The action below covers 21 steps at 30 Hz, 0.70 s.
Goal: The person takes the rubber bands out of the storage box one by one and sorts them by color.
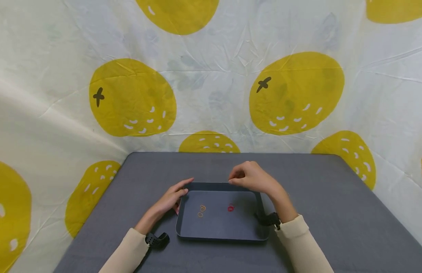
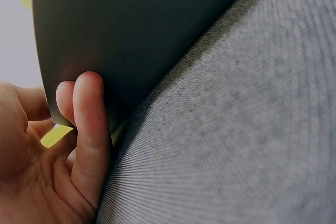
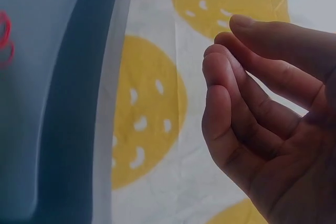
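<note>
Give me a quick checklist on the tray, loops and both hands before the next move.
1. Left hand gripping the tray: ok, at its left wall.
2. Right hand free: ok, nothing visible in its fingers.
3. Right hand over the red loops: not ok, it is by the far rim.
4. Red loops apart from tan loops: ok, red right, tan left.
5. Right hand touching the rim: cannot tell.

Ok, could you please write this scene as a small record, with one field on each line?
Left hand: holds tray at its far left corner
Right hand: near the far right corner, fingers curled, no held thing visible
Tan loops: inside tray, left half
Red loops: inside tray, right of centre
Under tray: gray table
Backdrop: white, yellow fruit print
</note>
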Tool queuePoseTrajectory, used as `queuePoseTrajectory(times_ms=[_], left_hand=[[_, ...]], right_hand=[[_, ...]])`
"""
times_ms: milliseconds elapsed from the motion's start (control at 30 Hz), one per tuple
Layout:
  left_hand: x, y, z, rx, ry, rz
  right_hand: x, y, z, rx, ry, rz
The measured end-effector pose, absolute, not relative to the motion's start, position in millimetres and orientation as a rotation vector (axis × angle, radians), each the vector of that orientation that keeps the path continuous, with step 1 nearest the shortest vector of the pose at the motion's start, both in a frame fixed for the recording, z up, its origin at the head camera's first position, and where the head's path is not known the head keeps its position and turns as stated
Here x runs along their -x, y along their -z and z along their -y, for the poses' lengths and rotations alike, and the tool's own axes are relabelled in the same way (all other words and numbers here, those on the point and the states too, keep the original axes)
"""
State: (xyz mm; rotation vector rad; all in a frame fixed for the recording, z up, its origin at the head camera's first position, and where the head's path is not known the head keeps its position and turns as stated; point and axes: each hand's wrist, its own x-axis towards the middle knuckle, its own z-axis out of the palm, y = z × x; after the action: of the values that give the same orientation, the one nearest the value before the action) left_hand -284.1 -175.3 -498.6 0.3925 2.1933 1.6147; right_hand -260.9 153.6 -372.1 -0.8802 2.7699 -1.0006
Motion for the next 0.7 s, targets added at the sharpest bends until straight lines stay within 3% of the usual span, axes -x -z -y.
queuePoseTrajectory(times_ms=[700], left_hand=[[285,499,176,-0.389,-1.621,-2.173]], right_hand=[[273,403,-95,1.024,0.972,-2.684]])
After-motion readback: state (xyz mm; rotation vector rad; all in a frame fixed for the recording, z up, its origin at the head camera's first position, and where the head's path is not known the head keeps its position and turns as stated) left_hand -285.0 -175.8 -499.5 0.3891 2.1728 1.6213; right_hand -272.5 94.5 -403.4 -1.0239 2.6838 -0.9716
